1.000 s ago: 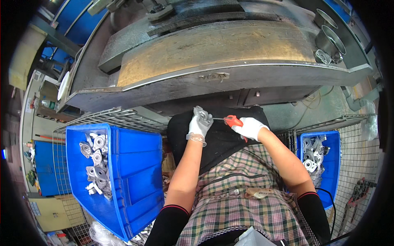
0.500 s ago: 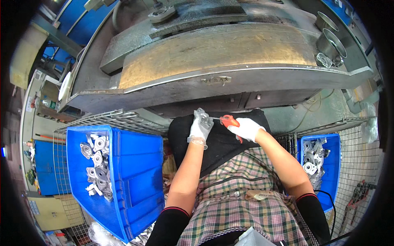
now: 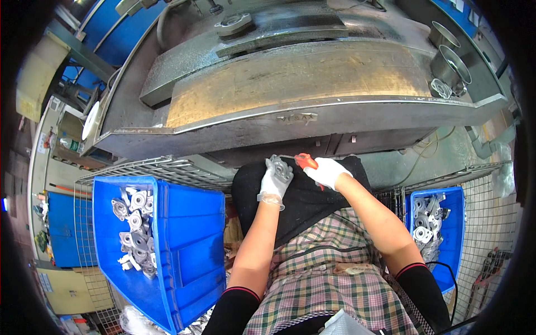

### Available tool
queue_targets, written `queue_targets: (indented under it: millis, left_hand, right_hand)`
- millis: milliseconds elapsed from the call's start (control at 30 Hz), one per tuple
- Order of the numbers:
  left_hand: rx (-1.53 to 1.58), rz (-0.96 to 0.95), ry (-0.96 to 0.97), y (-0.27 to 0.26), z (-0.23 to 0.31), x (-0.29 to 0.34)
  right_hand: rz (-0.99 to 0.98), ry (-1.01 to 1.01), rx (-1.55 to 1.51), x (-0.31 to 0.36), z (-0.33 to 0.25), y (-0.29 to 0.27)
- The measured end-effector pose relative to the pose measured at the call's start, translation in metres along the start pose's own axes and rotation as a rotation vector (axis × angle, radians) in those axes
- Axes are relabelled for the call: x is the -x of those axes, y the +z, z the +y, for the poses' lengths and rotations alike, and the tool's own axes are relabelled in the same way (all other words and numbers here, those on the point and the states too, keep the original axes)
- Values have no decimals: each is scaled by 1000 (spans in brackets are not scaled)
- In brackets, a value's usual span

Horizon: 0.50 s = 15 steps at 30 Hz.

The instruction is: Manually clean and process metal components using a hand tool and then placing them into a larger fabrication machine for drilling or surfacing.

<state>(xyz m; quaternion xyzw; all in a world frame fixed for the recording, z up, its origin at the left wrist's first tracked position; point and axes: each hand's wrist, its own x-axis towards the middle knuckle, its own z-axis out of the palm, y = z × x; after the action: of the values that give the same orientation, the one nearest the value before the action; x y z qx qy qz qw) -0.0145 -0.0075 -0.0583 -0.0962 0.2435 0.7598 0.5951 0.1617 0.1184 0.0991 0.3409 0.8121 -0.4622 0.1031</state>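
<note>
My left hand [image 3: 273, 184], in a white glove with a clear band at the wrist, is closed round a small grey metal casting [image 3: 282, 168] with a round opening. My right hand [image 3: 333, 172], also gloved, grips an orange-red handled tool [image 3: 305, 161] whose thin metal shaft points left and reaches the casting's upper edge. Whether the tip touches the metal is too small to tell. Both hands are over a black cloth [image 3: 296, 215] spread on my lap.
A blue bin [image 3: 190, 245] at my left and another blue bin [image 3: 456, 223] at my right hold several similar castings. Wire mesh [image 3: 486, 218] stands around them. Ahead is a metal workbench with a wooden board [image 3: 290, 75] and metal cups [image 3: 448, 64].
My left hand has turned the casting so its round opening shows. The tool's tip has moved up and left across its edge. The whole view has shifted slightly.
</note>
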Motion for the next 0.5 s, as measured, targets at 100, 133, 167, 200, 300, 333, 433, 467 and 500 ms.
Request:
queue_targets:
  millis: [100,133,167,200,300,333,433,467,500]
  left_hand:
    - [-26,-18,11,3,-3,-1]
    - [-26,-19,8,7,-4,-1]
    - [-44,50,17,13,-6,1]
    - [-62,119,27,19,-6,2]
    - [-88,129,54,29,-6,10]
    - [-86,130,55,32,-6,12]
    - [-48,169,38,37,-7,12]
    - [-36,146,38,35,-7,12]
    - [-24,123,38,32,-6,11]
  right_hand:
    - [10,-5,19,-7,7,4]
    - [29,-25,47,-10,11,6]
    - [48,-44,75,-10,9,5]
    - [48,-42,74,-8,8,4]
    - [-1,4,41,-3,3,0]
    - [-9,22,15,-3,3,0]
    - [7,35,10,-5,13,-1]
    - [27,27,31,-6,14,0]
    - [26,26,32,-6,15,-1]
